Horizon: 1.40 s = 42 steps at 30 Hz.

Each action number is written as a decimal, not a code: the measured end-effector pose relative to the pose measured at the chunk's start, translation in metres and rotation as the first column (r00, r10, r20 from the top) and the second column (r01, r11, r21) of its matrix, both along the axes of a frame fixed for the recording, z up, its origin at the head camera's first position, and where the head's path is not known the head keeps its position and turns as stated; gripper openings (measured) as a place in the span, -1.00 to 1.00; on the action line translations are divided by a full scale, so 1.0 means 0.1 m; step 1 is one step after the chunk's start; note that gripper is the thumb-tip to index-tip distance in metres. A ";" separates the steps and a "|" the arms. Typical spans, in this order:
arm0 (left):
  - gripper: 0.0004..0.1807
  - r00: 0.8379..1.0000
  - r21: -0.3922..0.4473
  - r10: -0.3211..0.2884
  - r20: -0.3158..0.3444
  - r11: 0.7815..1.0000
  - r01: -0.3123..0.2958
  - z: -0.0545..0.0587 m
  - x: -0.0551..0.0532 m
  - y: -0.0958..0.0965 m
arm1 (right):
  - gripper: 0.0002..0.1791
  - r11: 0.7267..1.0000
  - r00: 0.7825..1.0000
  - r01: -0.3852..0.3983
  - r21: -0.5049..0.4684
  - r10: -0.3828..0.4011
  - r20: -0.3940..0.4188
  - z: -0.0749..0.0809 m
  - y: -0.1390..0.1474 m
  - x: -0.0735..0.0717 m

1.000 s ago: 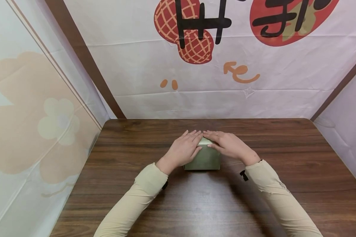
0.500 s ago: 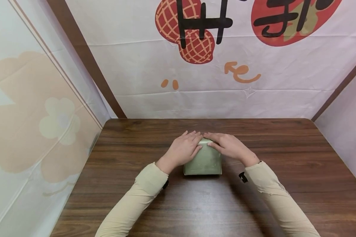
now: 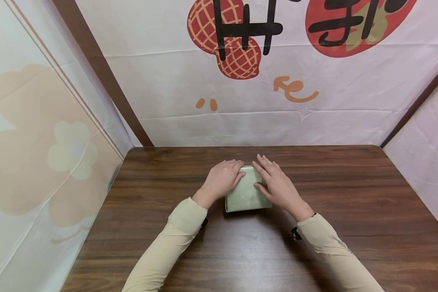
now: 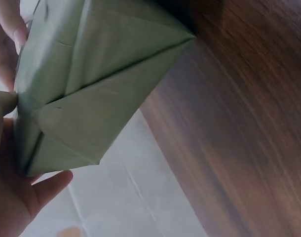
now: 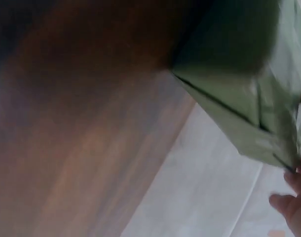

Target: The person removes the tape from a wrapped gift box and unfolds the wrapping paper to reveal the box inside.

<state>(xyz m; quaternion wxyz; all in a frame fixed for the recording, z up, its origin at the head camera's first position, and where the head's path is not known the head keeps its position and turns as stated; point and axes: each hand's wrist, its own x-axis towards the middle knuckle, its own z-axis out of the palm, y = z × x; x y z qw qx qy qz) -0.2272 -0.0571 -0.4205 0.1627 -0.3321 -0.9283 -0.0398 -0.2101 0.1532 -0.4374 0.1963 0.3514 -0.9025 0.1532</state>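
A box wrapped in green paper (image 3: 246, 194) is on the brown table, in the middle of the head view. Folded paper flaps with creases show on its end in both wrist views. My left hand (image 3: 222, 178) holds its left side, thumb on the upper edge and fingers bent over the far edge. On the right side lies my right hand (image 3: 278, 190), its fingers spread and mostly straight, with the thumb over the near face. In the left wrist view, left fingers (image 4: 49, 190) show under the folded end. Blur softens the right wrist view.
The wood-grain table (image 3: 168, 170) reaches back to a white printed curtain (image 3: 168, 89) close behind its far edge. Another curtain (image 3: 29, 162) with a pale flower print hangs at the left side.
The box has turned slightly and tipped, so its broad pale face shows more. My right hand has shifted on it and spread its fingers; my left hand has moved slightly left.
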 end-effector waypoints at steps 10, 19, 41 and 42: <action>-0.56 0.987 0.075 0.129 0.091 0.988 -0.136 -0.10 0.01 -0.10 | -0.30 0.994 0.988 0.112 -0.007 -0.111 0.104 -0.24 -0.17 0.19; -0.49 0.981 0.160 0.189 0.053 0.968 -0.195 -0.24 0.13 -0.16 | -0.33 0.966 0.934 0.258 -0.026 -0.243 0.262 -0.26 -0.34 0.28; -0.32 0.952 0.098 0.168 0.255 0.975 -0.198 -0.44 0.48 0.04 | -0.36 0.995 0.893 0.090 -0.052 -0.058 0.446 -0.19 0.07 -0.30; -0.32 0.953 0.086 0.163 0.256 0.978 -0.191 -0.44 0.48 0.05 | -0.35 0.995 0.893 0.084 -0.052 -0.052 0.447 -0.19 0.09 -0.32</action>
